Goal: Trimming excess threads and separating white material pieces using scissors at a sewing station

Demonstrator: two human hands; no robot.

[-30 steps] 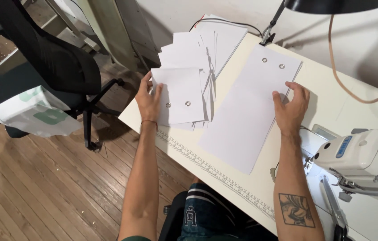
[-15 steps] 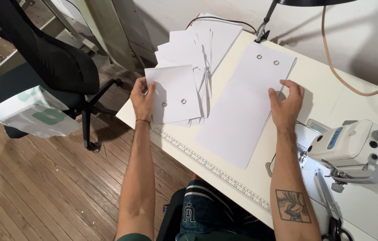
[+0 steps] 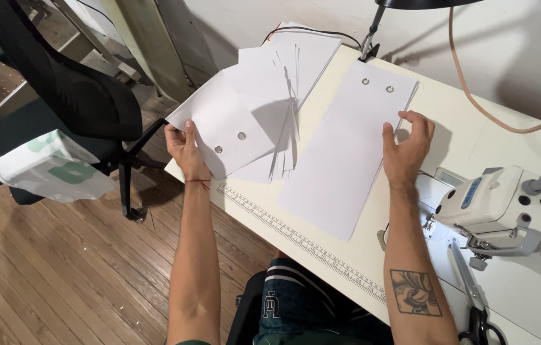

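Left hand pinches the near corner of a white sheet with two metal eyelets, thumb on top and fingers under, and has it lifted a little off the fanned stack of like sheets at the table's left end. Right hand hovers half open over the right edge of a longer white panel, which lies flat on the table with its own pair of eyelets at the far end; whether the fingertips touch the panel is hard to tell from this angle, and it grips nothing.

By the look of it, the step in hand is taking one eyeleted sheet from the stack to go with the flat panel. The next move would call for swinging the lifted sheet across and squaring its edges to the panel, while the right hand pins the panel so it does not slide.

Along the table's near edge runs a printed ruler. A sewing machine sits to the right, with scissors just before it.
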